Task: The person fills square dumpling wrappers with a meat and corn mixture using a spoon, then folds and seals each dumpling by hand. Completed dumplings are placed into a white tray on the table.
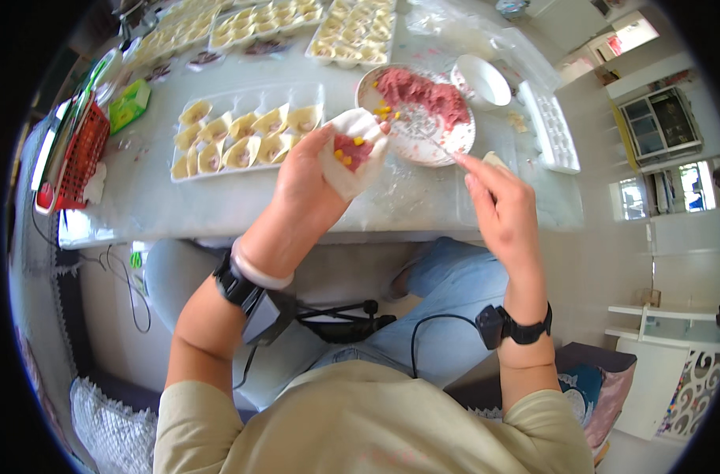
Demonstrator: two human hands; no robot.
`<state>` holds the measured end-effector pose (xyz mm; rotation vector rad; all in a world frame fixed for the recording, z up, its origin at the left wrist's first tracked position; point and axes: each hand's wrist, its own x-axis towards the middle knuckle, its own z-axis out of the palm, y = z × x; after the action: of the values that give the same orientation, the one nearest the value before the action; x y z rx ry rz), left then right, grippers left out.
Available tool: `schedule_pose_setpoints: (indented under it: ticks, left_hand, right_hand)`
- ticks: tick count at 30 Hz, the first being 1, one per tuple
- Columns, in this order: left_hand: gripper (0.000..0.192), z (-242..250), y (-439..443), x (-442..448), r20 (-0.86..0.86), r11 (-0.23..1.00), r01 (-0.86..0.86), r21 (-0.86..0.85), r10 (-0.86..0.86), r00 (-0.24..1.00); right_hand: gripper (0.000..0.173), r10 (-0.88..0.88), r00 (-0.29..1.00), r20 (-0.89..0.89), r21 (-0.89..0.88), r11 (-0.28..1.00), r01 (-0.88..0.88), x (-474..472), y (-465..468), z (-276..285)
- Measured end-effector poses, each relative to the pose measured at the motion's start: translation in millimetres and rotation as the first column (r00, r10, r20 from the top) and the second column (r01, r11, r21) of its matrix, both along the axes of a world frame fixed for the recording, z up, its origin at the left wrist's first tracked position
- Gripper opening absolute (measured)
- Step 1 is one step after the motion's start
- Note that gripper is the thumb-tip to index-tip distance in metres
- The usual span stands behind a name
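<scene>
My left hand [303, 178] holds up a pale dough wrapper [353, 181] with a dab of pink minced meat [354, 153] and a few yellow corn kernels on it. In my right hand [502, 207] is a thin metal utensil [434, 142], its tip over the patterned plate [416, 151]; the tip's shape is too blurred to tell. A mound of pink minced meat [425, 95] lies on the plate's far side, with loose corn kernels [385, 111] at its left. To the left of my left hand, a compartment tray [247, 98] holds rows of folded dumplings [241, 150].
More filled dumpling trays [265, 21] stand at the table's far side. A white bowl [481, 82] and a white tray [549, 127] are right of the plate. At left are a red plastic basket [81, 154] and a green packet [130, 105]. Cables hang from both wrist devices.
</scene>
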<state>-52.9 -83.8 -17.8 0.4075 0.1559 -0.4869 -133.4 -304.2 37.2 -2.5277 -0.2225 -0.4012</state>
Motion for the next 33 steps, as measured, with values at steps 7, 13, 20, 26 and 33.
schedule_pose_setpoints:
  ticks: [7,13,20,26,33]
  left_hand:
    - [0.046,-1,-6,-13,-0.084,0.975,0.175,0.133,-0.165,0.983]
    - [0.047,0,0,-11,0.006,0.974,0.193,0.121,-0.196,0.981]
    - [0.041,-5,2,-8,-0.019,0.968,0.203,0.145,-0.203,0.979]
    - [0.042,0,3,-6,0.017,0.971,0.211,0.113,-0.214,0.977]
    - [0.051,2,7,-5,0.039,0.954,0.217,0.206,-0.229,0.973]
  right_hand:
    - [0.024,-0.353,0.916,0.192,-0.323,0.858,0.398,116,-91,-12]
    - [0.023,-0.431,0.902,-0.027,-0.503,0.786,0.36,158,-114,-25]
    - [0.023,-0.415,0.91,-0.005,-0.411,0.83,0.376,147,-116,-17]
    - [0.023,-0.439,0.897,-0.042,-0.448,0.811,0.376,156,-123,-18]
    - [0.03,-0.385,0.922,-0.032,0.08,0.919,0.386,112,-98,-1]
